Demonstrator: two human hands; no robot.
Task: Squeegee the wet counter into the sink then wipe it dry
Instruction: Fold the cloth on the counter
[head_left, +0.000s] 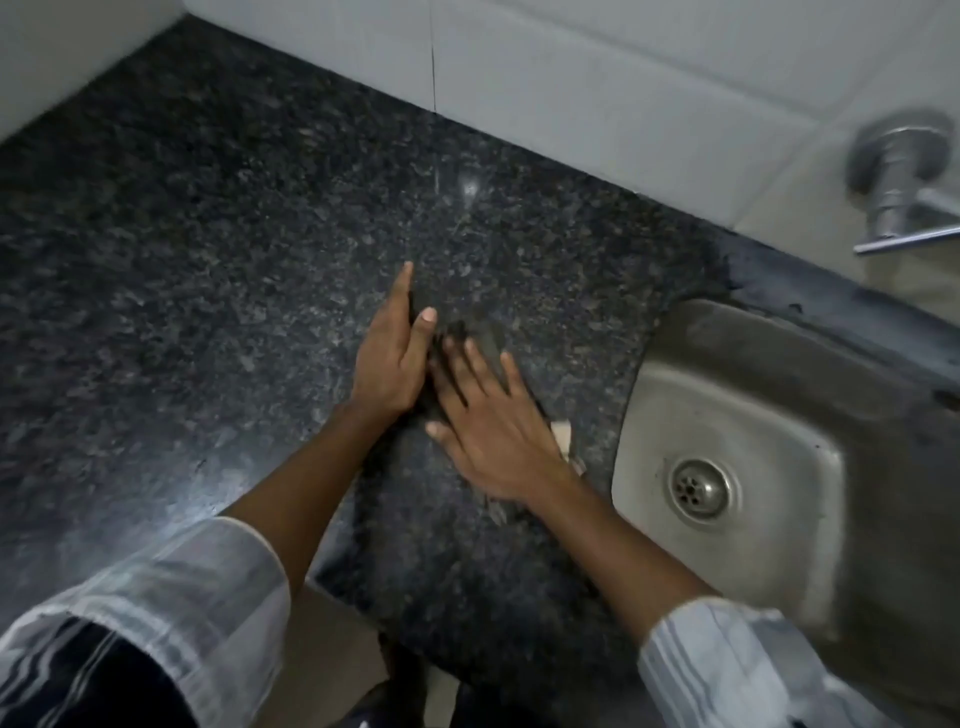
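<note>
The dark speckled granite counter (208, 260) fills most of the view, with a sheen of light near its front edge. My right hand (493, 426) lies flat, fingers spread, pressing on a dark cloth (491, 340) that has a small tan label at its right edge. My left hand (389, 358) stands on its edge just left of the cloth, with straight fingers that touch the counter and the cloth's side. The steel sink (769, 519) with its round drain (698, 488) sits a short way right of the cloth. No squeegee is in view.
A chrome tap (904, 176) sticks out of the tiled wall (571, 78) above the sink's far corner. White tiles close the counter at the back and left. The counter's front edge runs below my forearms, with tan floor (343, 649) beneath it.
</note>
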